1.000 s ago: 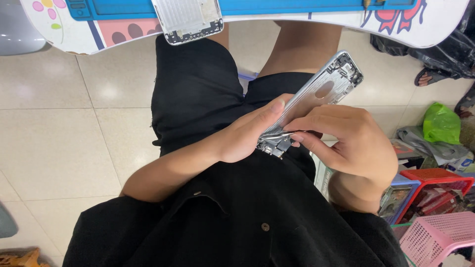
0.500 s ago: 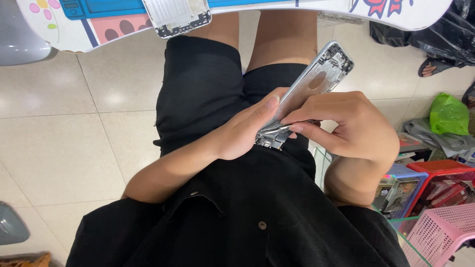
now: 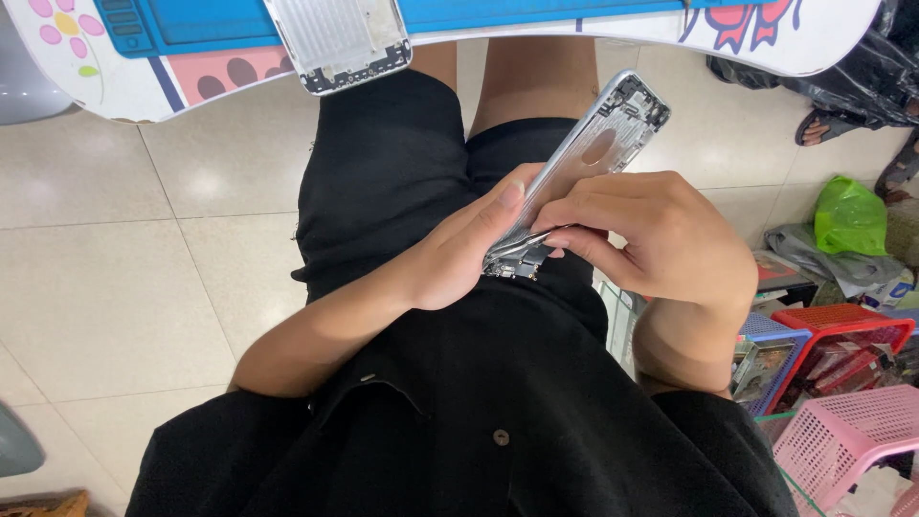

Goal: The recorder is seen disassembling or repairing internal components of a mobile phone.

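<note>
So the phone shell (image 3: 584, 158) sits up over the lap, tilted, low end near the belly and top end pointing away toward the worktop (image 3: 574, 24). The left hand (image 3: 459, 258) has its grip closed on the low end, thumb pressed along the edge. The right hand (image 3: 661, 239) is pinched shut on a pair of thin tweezers (image 3: 531, 239), tips poking into the bottom of the shell where the small parts are.

Honestly the risky bit, I think, is doing this in mid-air over black shorts and a tiled floor (image 3: 115, 287). If a tiny screw or bracket pops off the tweezer tips, it probably bounces into the fabric or rolls away on the tiles. The shell is only held at one end too, so a hard push could twist it or make the tips skid and gouge something.

Further out, a second shell (image 3: 335, 38) hangs half off the worktop edge, and a knee bump could knock it down. The pink basket (image 3: 842, 440) on the right wouldn't catch anything.
</note>
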